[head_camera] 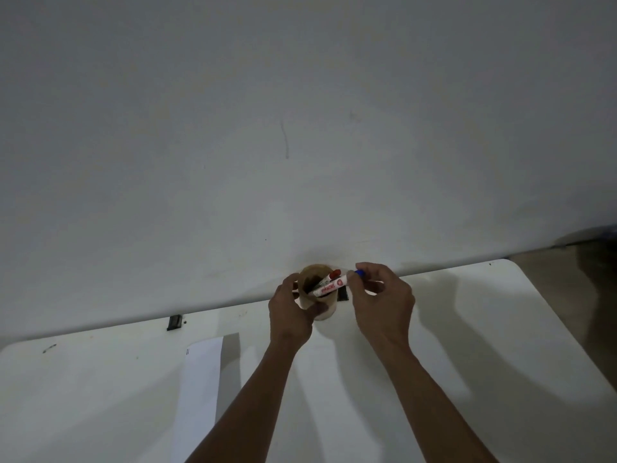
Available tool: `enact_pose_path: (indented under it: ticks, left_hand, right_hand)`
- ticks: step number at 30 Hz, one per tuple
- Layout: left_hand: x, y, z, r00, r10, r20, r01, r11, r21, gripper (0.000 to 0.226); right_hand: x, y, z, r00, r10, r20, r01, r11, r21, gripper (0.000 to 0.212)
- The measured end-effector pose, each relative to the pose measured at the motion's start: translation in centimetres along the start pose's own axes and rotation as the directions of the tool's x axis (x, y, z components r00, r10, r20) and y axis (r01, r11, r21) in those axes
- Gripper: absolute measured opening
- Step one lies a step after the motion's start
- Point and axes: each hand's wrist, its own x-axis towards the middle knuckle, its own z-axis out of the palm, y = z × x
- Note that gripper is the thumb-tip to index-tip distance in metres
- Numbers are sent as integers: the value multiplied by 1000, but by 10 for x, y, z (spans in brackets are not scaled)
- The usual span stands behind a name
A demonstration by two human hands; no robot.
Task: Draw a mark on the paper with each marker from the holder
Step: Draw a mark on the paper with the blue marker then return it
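A tan cylindrical holder (325, 314) stands at the table's far edge by the wall. My left hand (290, 315) wraps around its left side. My right hand (380, 302) pinches a white marker with a blue cap (330, 288) near its cap end, and the marker's other end dips into the holder's mouth. A red-capped marker (333, 275) leans inside the holder. A strip of white paper (200, 389) lies on the table to the left, with two short dark marks (188, 351) at its far left corner.
The white table (484, 329) butts against a pale wall (300, 128). Small black clips sit on the far edge, one at the left (174, 322) and one behind the holder (343, 294). The table's rounded right corner gives onto dark floor (594, 282).
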Motion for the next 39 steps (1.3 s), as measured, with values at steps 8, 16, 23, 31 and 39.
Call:
enact_pose_path:
  ticks: [8, 16, 23, 31, 39]
  left_hand:
    - [-1, 1, -9, 996, -74, 50, 73, 997, 16, 69]
    - [-29, -16, -88, 997, -82, -8, 82, 997, -4, 56]
    - [-77, -52, -200, 999, 15, 49, -21, 993, 114, 29]
    - [-124, -82, -263, 984, 117, 136, -139, 978, 158, 24]
    - [-142, -122, -280, 962, 157, 224, -196, 967, 162, 12]
  right_hand:
    - [0, -36, -20, 900, 428, 83, -369, 649, 665, 11]
    - [-62, -46, 14, 743, 284, 607, -669, 352, 654, 39]
    - [-147, -57, 77, 778, 303, 551, -570, 709, 415, 22]
    - [-232, -48, 127, 856, 284, 431, -371, 919, 132, 22]
    - [-270, -36, 142, 829, 342, 442, -434, 892, 124, 19]
